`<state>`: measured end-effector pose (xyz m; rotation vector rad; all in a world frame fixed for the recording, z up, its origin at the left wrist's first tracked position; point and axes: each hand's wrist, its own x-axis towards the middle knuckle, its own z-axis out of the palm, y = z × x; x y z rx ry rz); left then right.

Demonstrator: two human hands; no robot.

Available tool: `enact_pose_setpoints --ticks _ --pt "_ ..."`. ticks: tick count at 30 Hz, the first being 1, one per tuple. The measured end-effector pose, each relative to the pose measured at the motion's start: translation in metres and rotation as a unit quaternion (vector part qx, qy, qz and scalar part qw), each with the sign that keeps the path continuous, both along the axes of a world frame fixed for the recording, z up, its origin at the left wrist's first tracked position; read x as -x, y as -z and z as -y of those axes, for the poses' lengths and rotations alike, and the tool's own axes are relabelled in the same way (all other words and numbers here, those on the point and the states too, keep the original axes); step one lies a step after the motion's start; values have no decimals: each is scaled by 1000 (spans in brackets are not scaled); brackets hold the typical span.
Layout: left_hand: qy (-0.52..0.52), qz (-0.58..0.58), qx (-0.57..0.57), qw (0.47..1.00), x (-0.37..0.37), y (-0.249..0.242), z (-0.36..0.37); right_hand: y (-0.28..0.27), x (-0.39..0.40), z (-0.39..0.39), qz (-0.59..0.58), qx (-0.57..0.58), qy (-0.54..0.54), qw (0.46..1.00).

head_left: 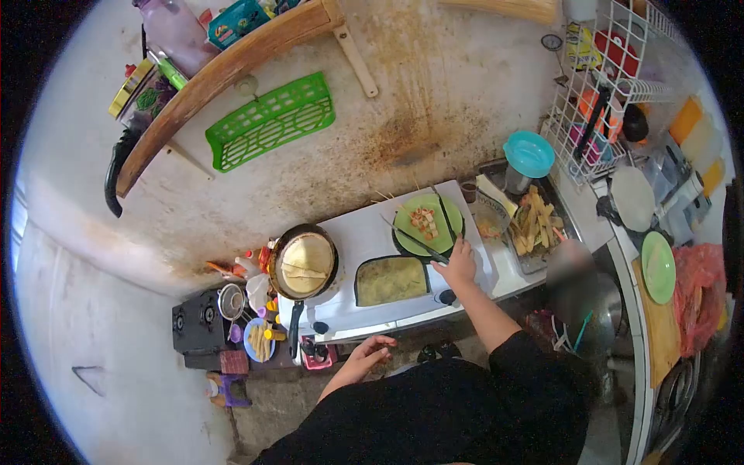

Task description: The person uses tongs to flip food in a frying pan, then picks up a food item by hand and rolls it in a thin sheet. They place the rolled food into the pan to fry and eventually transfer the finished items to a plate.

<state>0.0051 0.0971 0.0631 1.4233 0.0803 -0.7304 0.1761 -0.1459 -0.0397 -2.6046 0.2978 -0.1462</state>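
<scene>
My right hand [459,265] is closed around the joined end of dark tongs [447,221], whose two arms spread over a green plate [411,242]. Small diced pieces of food [424,222] lie on that plate, which sits on the right side of the white stove [353,232]. My left hand [368,358] hangs in front of the stove's front edge, empty, its fingers loosely apart. On the stove's left side stands a black frying pan [295,304] with a pale round flatbread [304,262] in it.
Right of the stove are a tray of yellowish strips [535,221], a turquoise bowl [529,153] and a white wire rack [589,116]. Bottles and a blue plate [260,341] stand at left. A wooden shelf [225,74] and green basket [271,120] hang above. A blurred patch covers the right side.
</scene>
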Motion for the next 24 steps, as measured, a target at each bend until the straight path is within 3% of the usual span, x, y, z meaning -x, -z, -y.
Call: enact_pose_setpoints --ticks 5,9,11,16,17,21,22,23,24 --pt "41 51 32 997 -21 13 -21 -5 22 -6 115 63 30 991" --pt "54 38 10 998 -49 34 -31 -11 40 14 127 7 14 992" --pt "86 62 11 994 -64 38 -21 -18 50 35 214 -32 33 976" --pt "181 89 51 978 -96 31 45 -67 100 134 312 13 96 945" --pt "208 107 60 970 -101 33 63 -72 112 155 337 -26 138 931" --pt "269 120 79 952 -104 23 141 -82 171 256 354 2 265 897" --pt "275 112 87 951 -104 21 164 -83 181 282 366 -69 294 880" --pt "290 109 74 948 -102 26 185 -86 196 309 379 17 304 874" --pt "302 105 61 945 -101 28 207 -95 207 331 373 -30 331 866"
